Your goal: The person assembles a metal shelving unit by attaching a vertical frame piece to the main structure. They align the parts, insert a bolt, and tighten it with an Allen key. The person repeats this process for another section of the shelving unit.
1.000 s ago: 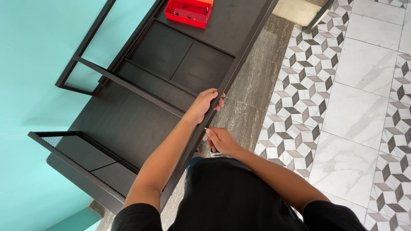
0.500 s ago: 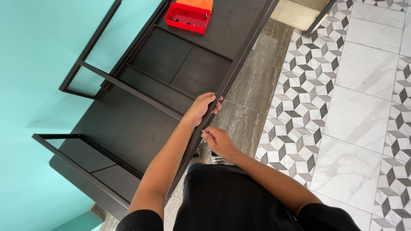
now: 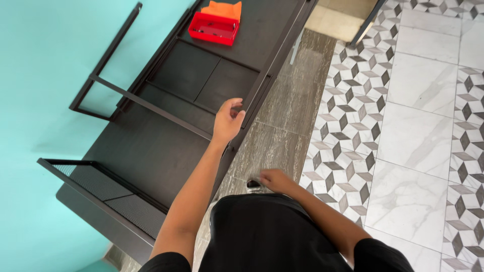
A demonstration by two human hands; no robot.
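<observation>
A black metal shelf unit (image 3: 151,146) with dark panels stands against a turquoise wall. My left hand (image 3: 228,121) hovers just over its front rail (image 3: 259,90), fingers spread and holding nothing. My right hand (image 3: 275,180) hangs lower, near my waist above the floor and away from the rail. It is blurred, so I cannot tell whether anything is in it. My black shirt fills the bottom of the view.
A red open box (image 3: 214,27) with an orange piece behind it sits on the far end of the shelf. Black side frames (image 3: 108,85) stick out towards the wall. Grey stone floor (image 3: 282,116) and patterned tiles (image 3: 353,126) lie to the right.
My left hand has let go of the front rail and opened. My right hand has dropped away from the rail towards my waist. The view has shifted, showing more of the shelf.
</observation>
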